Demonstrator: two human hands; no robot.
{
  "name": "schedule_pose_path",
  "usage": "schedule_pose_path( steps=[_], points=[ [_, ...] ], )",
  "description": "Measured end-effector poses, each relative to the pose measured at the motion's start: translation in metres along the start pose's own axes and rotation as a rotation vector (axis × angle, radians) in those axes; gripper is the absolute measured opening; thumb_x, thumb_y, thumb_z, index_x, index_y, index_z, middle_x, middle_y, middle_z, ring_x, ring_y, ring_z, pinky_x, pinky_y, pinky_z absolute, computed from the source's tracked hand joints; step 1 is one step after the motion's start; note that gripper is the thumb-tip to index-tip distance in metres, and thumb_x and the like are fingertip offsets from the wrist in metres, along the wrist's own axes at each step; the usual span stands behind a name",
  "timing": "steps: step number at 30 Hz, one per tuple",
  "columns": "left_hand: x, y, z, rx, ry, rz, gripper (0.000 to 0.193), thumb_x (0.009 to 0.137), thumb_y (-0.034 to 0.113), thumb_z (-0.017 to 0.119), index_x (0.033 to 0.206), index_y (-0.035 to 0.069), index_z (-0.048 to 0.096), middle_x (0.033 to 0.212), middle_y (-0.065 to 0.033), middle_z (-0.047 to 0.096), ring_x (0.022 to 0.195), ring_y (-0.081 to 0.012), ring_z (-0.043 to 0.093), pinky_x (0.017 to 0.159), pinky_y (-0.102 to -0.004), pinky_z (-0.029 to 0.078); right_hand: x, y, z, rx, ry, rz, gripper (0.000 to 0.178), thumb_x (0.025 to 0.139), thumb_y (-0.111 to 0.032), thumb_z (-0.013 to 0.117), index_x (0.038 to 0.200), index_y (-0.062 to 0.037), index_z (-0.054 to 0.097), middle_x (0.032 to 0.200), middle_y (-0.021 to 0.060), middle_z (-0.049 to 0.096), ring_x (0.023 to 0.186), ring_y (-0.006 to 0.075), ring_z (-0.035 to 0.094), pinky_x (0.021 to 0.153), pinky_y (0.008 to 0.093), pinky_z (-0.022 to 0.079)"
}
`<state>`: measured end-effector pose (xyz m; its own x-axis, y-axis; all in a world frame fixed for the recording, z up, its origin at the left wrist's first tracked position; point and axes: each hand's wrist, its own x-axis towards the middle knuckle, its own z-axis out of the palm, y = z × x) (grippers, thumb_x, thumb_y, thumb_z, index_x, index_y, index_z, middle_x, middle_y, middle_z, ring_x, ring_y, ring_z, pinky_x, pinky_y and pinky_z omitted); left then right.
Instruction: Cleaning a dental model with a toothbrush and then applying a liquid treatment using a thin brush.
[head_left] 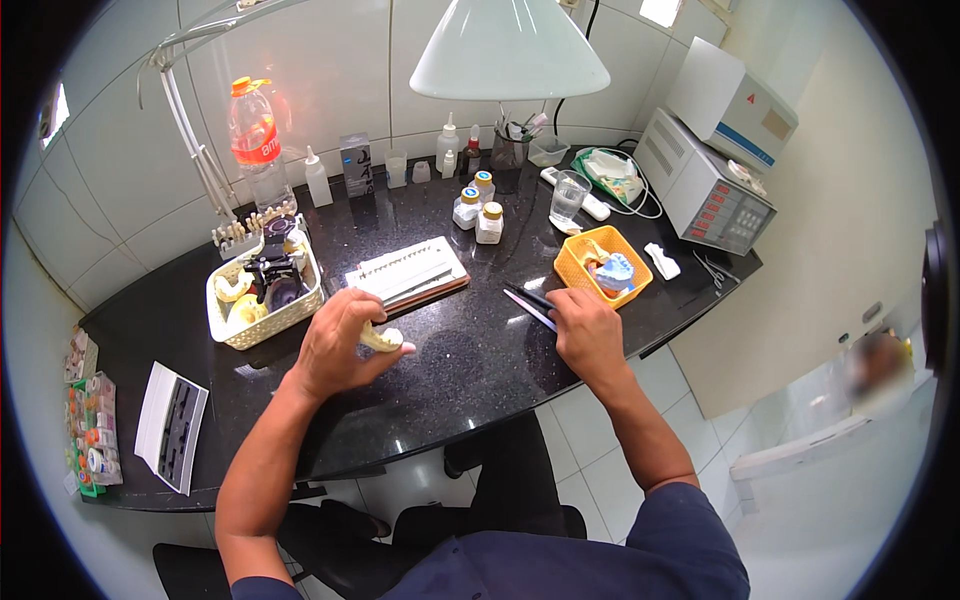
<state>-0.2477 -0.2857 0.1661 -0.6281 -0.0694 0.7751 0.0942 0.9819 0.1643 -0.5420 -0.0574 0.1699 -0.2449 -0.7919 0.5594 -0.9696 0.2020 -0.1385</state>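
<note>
My left hand (338,345) is closed around a cream-coloured dental model piece (379,339), held above the black worktop with thumb and fingers. Over to the right, my right hand (592,332) is lowered to the worktop, its fingers closed at the end of a slim black pen-like tool (528,295). A thin pale stick (530,310) lies beside that tool; whether my fingers touch it too, I cannot tell. Behind my left hand is a white palette (425,265) with small wells. A yellow basket (572,268) with a blue and white dental cast (614,272) stands just beyond my right hand.
On the left are a cream basket (235,338) of models and an open white case (153,425). Small jars (489,224), a water glass (569,196) and bottles (317,182) stand farther back. A white lamp shade (510,55) hangs above; a grey machine (690,185) is at right.
</note>
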Motion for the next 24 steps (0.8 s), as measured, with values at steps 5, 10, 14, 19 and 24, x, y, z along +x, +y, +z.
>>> schedule_pose_path(
  steps=[5,10,14,19,24],
  points=[
    [-0.016,0.004,0.003,-0.166,-0.054,-0.095,0.062,0.077,0.029,0.101,0.112,0.007,0.055,0.094,-0.0104,0.063,0.082,-0.0284,0.067,0.075,-0.0415,0.056,0.006,0.006,0.017,-0.07,-0.048,0.038,0.009,0.091,-0.004,0.072,0.099,-0.0075,0.073,0.089,0.0114,0.071,0.089,0.0339,0.071,0.078,0.0477,0.057],
    [-0.014,0.004,0.0,-0.254,-0.055,-0.217,0.064,0.074,0.023,0.103,0.113,0.008,0.055,0.09,-0.0077,0.061,0.078,-0.0239,0.065,0.071,-0.0381,0.055,0.006,0.006,0.026,-0.043,-0.001,0.067,0.01,0.091,-0.005,0.074,0.1,-0.0065,0.073,0.089,0.0117,0.072,0.089,0.0341,0.072,0.079,0.0474,0.057],
    [-0.016,0.003,-0.002,-0.277,-0.052,-0.23,0.064,0.074,0.022,0.103,0.113,0.007,0.054,0.09,-0.0074,0.061,0.079,-0.023,0.065,0.072,-0.0379,0.055,0.006,0.003,0.024,0.027,-0.005,0.159,0.016,0.09,-0.004,0.076,0.105,-0.0057,0.076,0.096,0.0139,0.075,0.095,0.0357,0.073,0.084,0.0463,0.058],
    [-0.014,0.003,-0.003,-0.267,-0.06,-0.222,0.063,0.075,0.021,0.103,0.113,0.008,0.054,0.092,-0.0067,0.06,0.079,-0.0231,0.065,0.072,-0.0374,0.055,0.005,0.003,0.026,0.017,-0.014,0.166,0.021,0.09,-0.003,0.076,0.11,-0.0027,0.077,0.102,0.0161,0.078,0.099,0.0372,0.074,0.089,0.0454,0.058],
    [-0.014,0.005,-0.004,-0.279,-0.071,-0.245,0.061,0.075,0.022,0.103,0.111,0.008,0.055,0.091,-0.0065,0.059,0.079,-0.0228,0.064,0.072,-0.0374,0.054,0.006,0.006,0.031,0.012,0.0,0.137,0.024,0.091,-0.004,0.076,0.114,0.0012,0.076,0.101,0.0177,0.075,0.099,0.0369,0.072,0.088,0.0478,0.057]
  ],
)
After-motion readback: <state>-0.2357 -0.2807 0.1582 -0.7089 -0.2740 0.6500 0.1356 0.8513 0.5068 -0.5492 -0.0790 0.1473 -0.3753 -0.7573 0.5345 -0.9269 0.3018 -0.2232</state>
